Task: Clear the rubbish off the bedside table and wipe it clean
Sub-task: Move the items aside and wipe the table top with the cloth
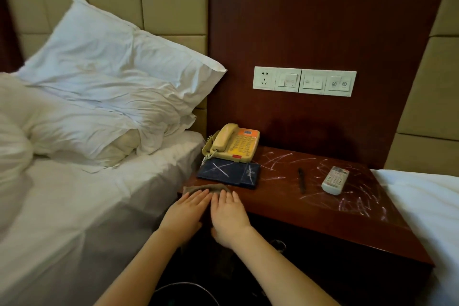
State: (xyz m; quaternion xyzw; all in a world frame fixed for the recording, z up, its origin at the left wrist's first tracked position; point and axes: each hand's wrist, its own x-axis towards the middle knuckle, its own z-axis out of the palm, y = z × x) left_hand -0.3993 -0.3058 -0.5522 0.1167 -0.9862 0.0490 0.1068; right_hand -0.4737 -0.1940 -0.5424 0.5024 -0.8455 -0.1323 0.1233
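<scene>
Our left hand [190, 208] and right hand [229, 213] press flat, fingers straight, on the cloth [206, 187]. We should sweep firmly across the scribbles [273, 159] on the surface [285, 199].

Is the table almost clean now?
Not yet. No loose scraps show on top. The left hand and right hand press a cloth at the bedside table's front corner. Left to wipe: white scribbles across the wood and the blue folder.

Bare left hand [188, 208], bare right hand [229, 213]
</scene>
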